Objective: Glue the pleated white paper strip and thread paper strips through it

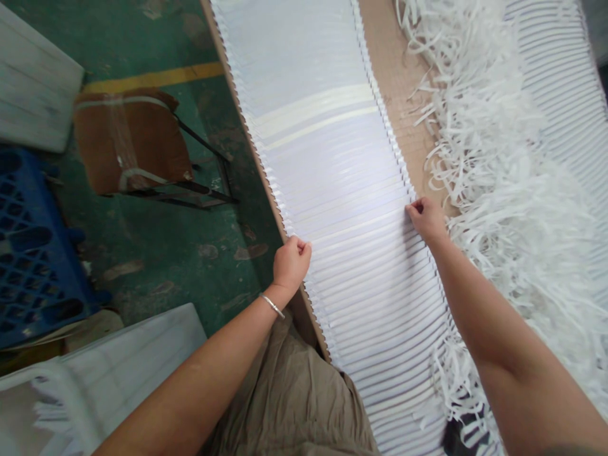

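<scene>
— So, how do we have our hands set?

— Both arms reach forward, elbows slightly bent; our left hand [291, 263] is curled at the left edge of a long row of thin, overlapping white strips [332, 152], with a narrow silver-coloured bracelet [272, 305] around its wrist; our right hand [427, 218] is at the row's opposite edge, a little farther from us.

— And our fingers; do they have hold of anything?

— On both hands the thumb and forefinger are drawn together, the others folded in; we cannot tell whether a strip's edge is caught between them.

— What do we see underneath and around?

— The row runs along a brown, cardboard-like tabletop [394, 82], its strips spread in ridges nearest us and lying flatter farther off; to its right spreads a tangled heap of loose white ribbons [536, 247], and beyond that another ridged white row [555, 69].

— And the room to our left?

— We see a worn green floor [156, 231] crossed by a yellow painted line [156, 77]; near the table is a stool with a brown padded seat [137, 139] bound in clear tape, on dark metal legs; farther left is a blue plastic lattice pallet [61, 247], with large white panels [33, 76] above it.
</scene>
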A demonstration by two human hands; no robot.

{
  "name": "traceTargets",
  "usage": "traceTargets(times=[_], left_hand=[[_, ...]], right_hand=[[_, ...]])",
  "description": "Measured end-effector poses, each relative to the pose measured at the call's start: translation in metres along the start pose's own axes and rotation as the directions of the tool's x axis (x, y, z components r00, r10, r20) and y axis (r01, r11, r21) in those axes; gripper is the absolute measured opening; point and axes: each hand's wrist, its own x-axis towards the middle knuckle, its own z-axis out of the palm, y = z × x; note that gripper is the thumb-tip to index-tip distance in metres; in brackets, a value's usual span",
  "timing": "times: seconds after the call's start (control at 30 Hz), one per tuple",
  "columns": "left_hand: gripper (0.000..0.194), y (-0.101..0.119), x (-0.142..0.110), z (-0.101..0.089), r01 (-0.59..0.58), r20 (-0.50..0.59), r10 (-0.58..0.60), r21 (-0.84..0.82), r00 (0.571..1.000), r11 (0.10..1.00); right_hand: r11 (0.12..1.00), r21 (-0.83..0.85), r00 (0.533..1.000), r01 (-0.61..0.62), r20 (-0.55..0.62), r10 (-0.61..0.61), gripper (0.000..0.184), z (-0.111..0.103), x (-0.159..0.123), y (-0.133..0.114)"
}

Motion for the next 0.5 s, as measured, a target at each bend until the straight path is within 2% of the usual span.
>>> traceTargets(times=[0.1,0.23,0.3,0.37,0.43,0.5], left_hand=[[0.019,-0.002,-0.001,-0.005,0.014,-0.004,-0.014,0.026,1.000,1.000],[0.008,-0.010,-0.009,-0.014,-0.014,-0.033,0.014,-0.007,0.999,1.000],[0.007,-0.013,-0.016,-0.018,-0.048,-0.029,0.047,-0.036,0.998,0.998],[0.007,-0.015,-0.022,-0.019,-0.078,-0.018,0.077,-0.062,0.997,0.995],[0.006,-0.014,-0.028,-0.019,-0.103,0.000,0.104,-0.084,0.995,0.991],[0.007,-0.008,-0.033,-0.017,-0.119,0.038,0.123,-0.096,0.992,0.988]], right_hand=[[0.994,-0.109,0.997,-0.024,-0.072,0.017,0.017,-0.006,0.007,-0.001],[0.969,-0.239,0.977,-0.071,-0.210,0.020,0.037,-0.017,0.029,0.001],[0.954,-0.292,0.979,-0.072,-0.205,0.011,0.040,-0.021,0.039,0.004],[0.939,-0.334,0.984,-0.088,-0.177,0.029,0.034,-0.025,0.043,0.008],[0.931,-0.354,0.986,-0.093,-0.161,0.037,0.032,-0.031,0.036,0.013],[0.926,-0.375,0.989,-0.051,-0.148,-0.005,0.032,-0.042,0.014,0.020]])
